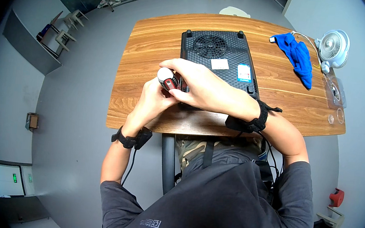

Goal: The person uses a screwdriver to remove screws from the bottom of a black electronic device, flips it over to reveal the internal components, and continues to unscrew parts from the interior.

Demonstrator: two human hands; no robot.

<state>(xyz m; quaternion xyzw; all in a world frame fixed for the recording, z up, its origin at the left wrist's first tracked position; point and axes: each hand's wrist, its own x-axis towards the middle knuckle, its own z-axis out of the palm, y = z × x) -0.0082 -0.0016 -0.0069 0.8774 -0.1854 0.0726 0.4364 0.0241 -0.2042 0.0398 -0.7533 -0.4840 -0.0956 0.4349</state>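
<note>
On the table (152, 39), the unit (233, 61) lies underside up at upper centre of the frame. Status: the base panel (238, 51) is in place; work at the lower left corner appears under way. Fastenings done or left cannot be counted (the hands cover that corner).

Right hand (203, 87): thumb and forefinger pinch the tool (170, 81), left of frame centre. Left hand (150, 99): curled about the tool's lower part; its fingertips are hidden, so what they pinch cannot be told.

Materials, by size: the table is brown wood-grain board with rounded corners. The unit is black, with a faceted surface, a round slotted grille (210, 46) and stubby feet (250, 89). The cloth (301, 59), upper right, is blue, soft and crumpled. The tool is red and black with a white rounded end; its tip is hidden.
</note>
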